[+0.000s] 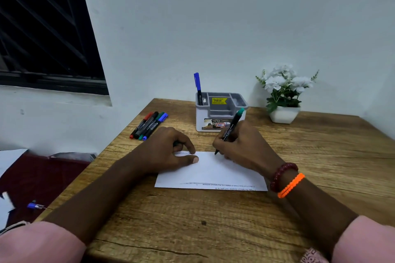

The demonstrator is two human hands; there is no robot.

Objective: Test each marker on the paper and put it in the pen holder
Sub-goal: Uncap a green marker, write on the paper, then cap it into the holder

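Partly hidden under curled fingers of left hand (171,151): small dark object, likely a cap, not identifiable. Printed text on paper (210,174) too small to read. Right hand (241,145) gripping green marker (232,129), tip touching paper's far edge. Four markers (148,125) lying side by side at left. One blue marker (197,87) upright in pen holder (221,111).

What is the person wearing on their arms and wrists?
Both arms have pink sleeves pushed up toward the elbows: left sleeve, right sleeve. The right wrist carries a dark red beaded bracelet and an orange coiled band. The left wrist is bare.
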